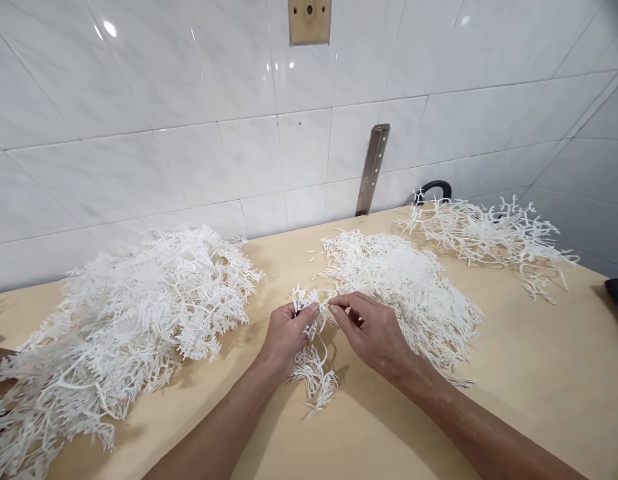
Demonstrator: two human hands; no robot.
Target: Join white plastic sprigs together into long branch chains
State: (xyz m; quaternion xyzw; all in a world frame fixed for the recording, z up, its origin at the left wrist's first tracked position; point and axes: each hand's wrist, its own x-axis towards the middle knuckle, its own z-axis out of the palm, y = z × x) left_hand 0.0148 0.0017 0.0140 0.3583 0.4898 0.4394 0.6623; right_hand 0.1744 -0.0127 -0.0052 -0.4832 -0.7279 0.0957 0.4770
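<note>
Work looks partway through: one white sprig (311,370) is in hand, between both hands over the table (539,373). Left hand (285,337) is closed on it, thumb pressed down; right hand (373,330) has thumb and forefinger nearly together at the sprig's right edge, can't tell if a strand is pinched. Left of the left hand, a big tangled heap (159,313) of branched pieces seems to be what's left, so plenty to go. Just beyond and beside the right hand, a pile of loose sticks (409,293) looks like the done part; farther right, bare stems (489,233) look already stripped. All white, matte, probably moulded plastic. Heap: bushy, comb-like tips on curved stalks. Sticks: thin, short, mostly straight, matted like straw. Stems: thicker, curvy, forked, airy, antler-like. Table smooth, pale, wood-coloured.
</note>
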